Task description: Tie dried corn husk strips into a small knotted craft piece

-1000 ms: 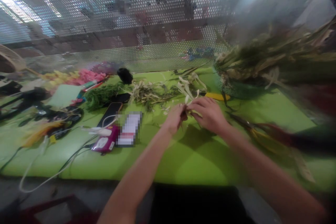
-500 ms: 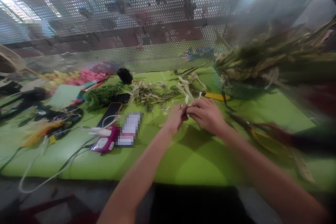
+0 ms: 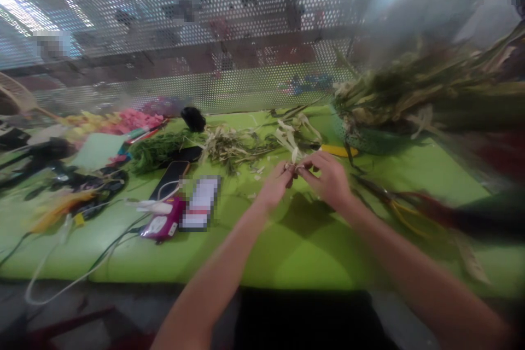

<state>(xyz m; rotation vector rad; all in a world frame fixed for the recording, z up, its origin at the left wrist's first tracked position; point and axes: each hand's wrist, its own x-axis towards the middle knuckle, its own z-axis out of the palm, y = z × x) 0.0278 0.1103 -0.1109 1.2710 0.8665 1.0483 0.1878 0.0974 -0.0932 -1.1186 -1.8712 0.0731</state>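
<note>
My left hand point(image 3: 280, 180) and my right hand point(image 3: 326, 175) meet above the green table, fingertips pinched close together. Between them is a small pale plant piece point(image 3: 296, 167), mostly covered by the fingers and blurred. Just beyond the fingertips, pale dried strips point(image 3: 287, 135) lie loose on the table. Past my right hand rests a tool with a yellow handle point(image 3: 338, 150). Small pale scraps point(image 3: 257, 171) are scattered left of my left hand, in front of a heap of dry plant bits point(image 3: 229, 147).
A green basket point(image 3: 371, 139) on the right bears a big bundle of dried stalks point(image 3: 410, 87). Left are a phone point(image 3: 200, 202), a purple device with cables point(image 3: 164, 221), green foliage point(image 3: 151, 150) and pink pieces point(image 3: 139, 120). A perforated screen point(image 3: 246, 76) stands behind; a person point(image 3: 492, 19) is far right.
My right hand has shifted slightly and its fingertips have drawn a little apart from the left ones, showing more of the pale piece. The things on the table stay put.
</note>
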